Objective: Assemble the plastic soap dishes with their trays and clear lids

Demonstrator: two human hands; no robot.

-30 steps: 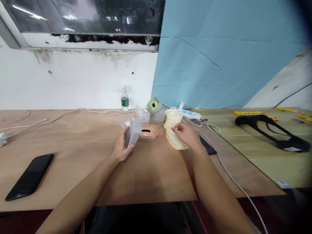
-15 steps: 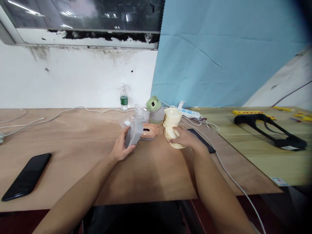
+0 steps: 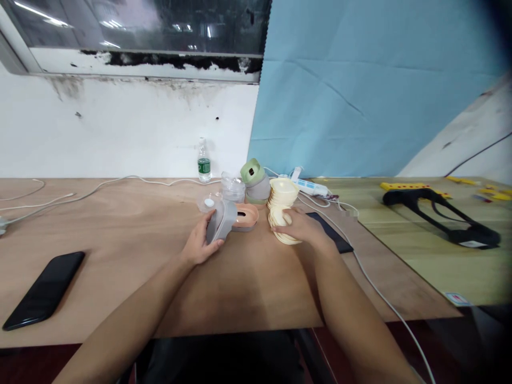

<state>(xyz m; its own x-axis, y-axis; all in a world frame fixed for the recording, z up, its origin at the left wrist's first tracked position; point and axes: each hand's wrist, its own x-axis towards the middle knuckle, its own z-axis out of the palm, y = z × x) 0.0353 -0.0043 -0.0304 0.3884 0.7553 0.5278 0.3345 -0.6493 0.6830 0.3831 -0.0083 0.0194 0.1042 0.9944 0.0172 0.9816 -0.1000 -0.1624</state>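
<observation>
The left fingers (image 3: 211, 246) curl tight around a grey plastic case (image 3: 221, 221), held just beside a salmon-pink tray (image 3: 246, 216). The right fingers (image 3: 288, 222), close together, cup a leaning stack of cream cups (image 3: 283, 194) – all on a wooden table (image 3: 120, 213).

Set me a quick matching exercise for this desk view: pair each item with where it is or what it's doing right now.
Items:
1. Left hand
2. Right hand
3. Black smartphone
4. Water bottle

Places and states:
A. Standing upright at the back of the wooden table, by the white wall
B. Lying flat at the far left of the table
C. Resting against the stacked pale yellow pieces
D. Holding a grey plastic container

Right pairs: 1-D; 2-C; 3-B; 4-A
</observation>
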